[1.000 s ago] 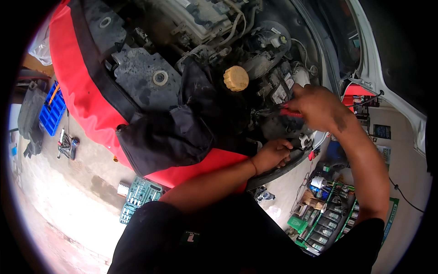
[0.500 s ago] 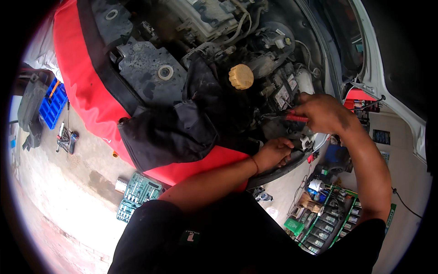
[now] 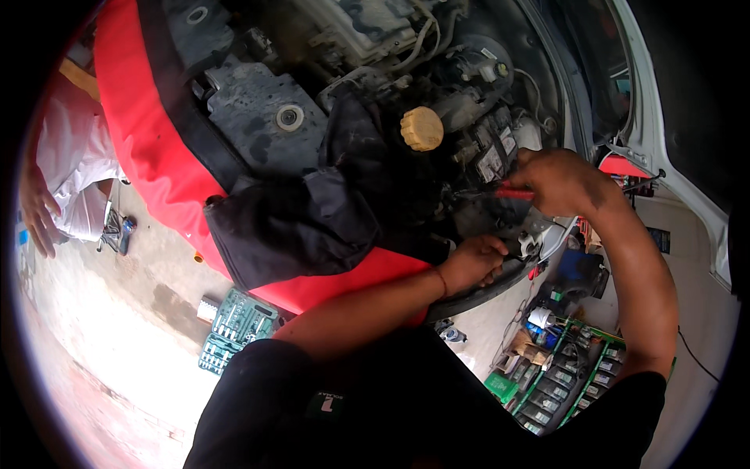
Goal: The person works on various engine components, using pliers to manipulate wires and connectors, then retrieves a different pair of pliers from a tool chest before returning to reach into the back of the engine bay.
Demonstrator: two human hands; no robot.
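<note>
My right hand is wrapped around the red handles of a pair of pliers. Their dark jaws point left into the shadowed corner of a car's engine bay, where what they touch is too dark to make out. My left hand rests low at the bay's front edge with its fingers curled inward. Whatever those fingers hold is hidden; a pale metal-like fitting lies just right of them. Above the hands is a yellow ribbed cap, and a dark box with labels sits close by the right hand.
A red and black fender cover drapes over the car's front, with bunched black cloth. On the floor lie a green socket set and a power tool. Labelled packs fill a green rack. A co-worker in white trousers is at far left.
A co-worker has come into view at the far left, covering the blue tray. The whole scene has shifted slightly rightward; my hands keep nearly the same places and the pliers remain in my right hand.
</note>
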